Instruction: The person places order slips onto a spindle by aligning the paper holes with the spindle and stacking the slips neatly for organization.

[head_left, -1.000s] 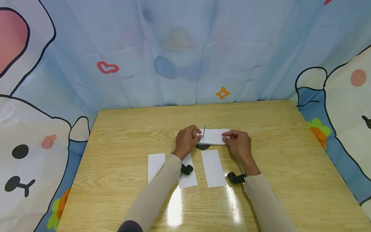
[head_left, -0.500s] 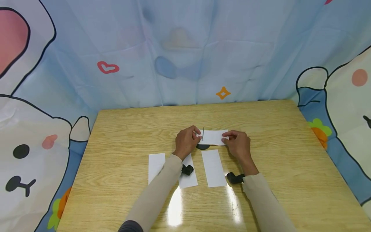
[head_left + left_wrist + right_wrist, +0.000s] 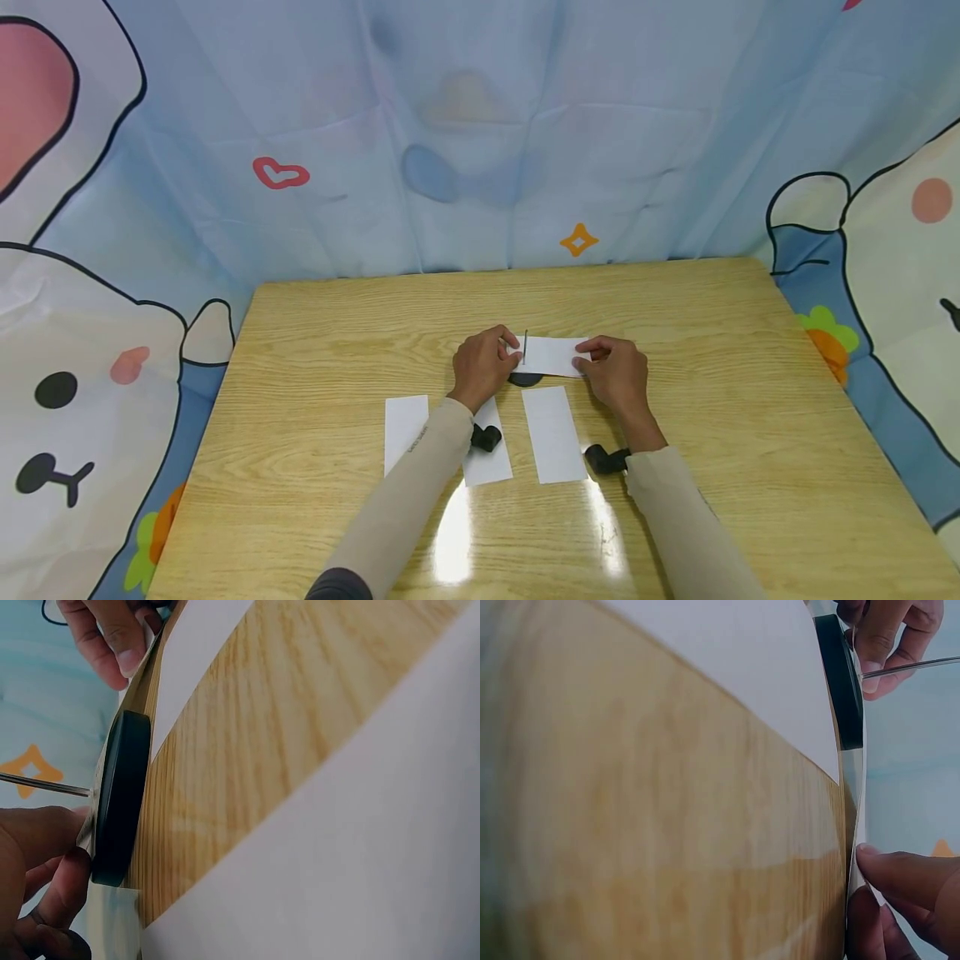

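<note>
A paper spike has a round black base [image 3: 120, 799] and a thin upright metal rod [image 3: 45, 784]. White paper slips [image 3: 555, 357] lie across it, with the rod standing up through them near their left end. My left hand [image 3: 480, 367] pinches that left end, close beside the rod. At the opposite end, my right hand [image 3: 618, 371] holds the paper between thumb and fingers. In the left wrist view the paper lies right at the top of the base. Only the front edge of the base shows in the head view.
Nearer me on the wooden table [image 3: 315, 350] lie three white slips: one at left [image 3: 403, 421], a middle slip [image 3: 487, 467] partly under my left forearm, and a right slip [image 3: 555, 433]. A printed cloth [image 3: 480, 150] hangs behind the table.
The paper on the spike has shifted slightly down and left in the head view, both hands still holding its ends. The loose slips have stayed in place.
</note>
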Motion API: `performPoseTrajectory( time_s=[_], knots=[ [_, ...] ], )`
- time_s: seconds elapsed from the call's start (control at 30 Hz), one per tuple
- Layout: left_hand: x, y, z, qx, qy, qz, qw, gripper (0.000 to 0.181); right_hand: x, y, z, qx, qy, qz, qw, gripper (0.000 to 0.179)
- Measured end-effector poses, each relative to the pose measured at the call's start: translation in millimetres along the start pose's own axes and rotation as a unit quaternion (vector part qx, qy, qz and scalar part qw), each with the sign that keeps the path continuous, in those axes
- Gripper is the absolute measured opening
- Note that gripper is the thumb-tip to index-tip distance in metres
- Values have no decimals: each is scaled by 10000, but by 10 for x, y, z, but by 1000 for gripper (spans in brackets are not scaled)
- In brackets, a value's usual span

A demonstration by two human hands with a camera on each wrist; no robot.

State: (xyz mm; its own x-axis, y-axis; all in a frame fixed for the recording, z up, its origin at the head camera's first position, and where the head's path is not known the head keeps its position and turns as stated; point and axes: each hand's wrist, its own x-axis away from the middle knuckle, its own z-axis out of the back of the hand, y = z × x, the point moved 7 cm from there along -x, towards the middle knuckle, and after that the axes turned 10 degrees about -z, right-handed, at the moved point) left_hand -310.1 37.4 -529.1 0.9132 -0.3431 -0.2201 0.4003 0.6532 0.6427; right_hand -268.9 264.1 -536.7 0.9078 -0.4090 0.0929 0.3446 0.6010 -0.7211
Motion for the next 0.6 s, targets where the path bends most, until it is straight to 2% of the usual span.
performPoseTrajectory(
  time_s=[0.6],
  knots=[
    [-1, 5, 22, -174, -28, 58, 9998, 11, 15, -2, 45, 218, 139, 215, 9994, 18]
  ],
)
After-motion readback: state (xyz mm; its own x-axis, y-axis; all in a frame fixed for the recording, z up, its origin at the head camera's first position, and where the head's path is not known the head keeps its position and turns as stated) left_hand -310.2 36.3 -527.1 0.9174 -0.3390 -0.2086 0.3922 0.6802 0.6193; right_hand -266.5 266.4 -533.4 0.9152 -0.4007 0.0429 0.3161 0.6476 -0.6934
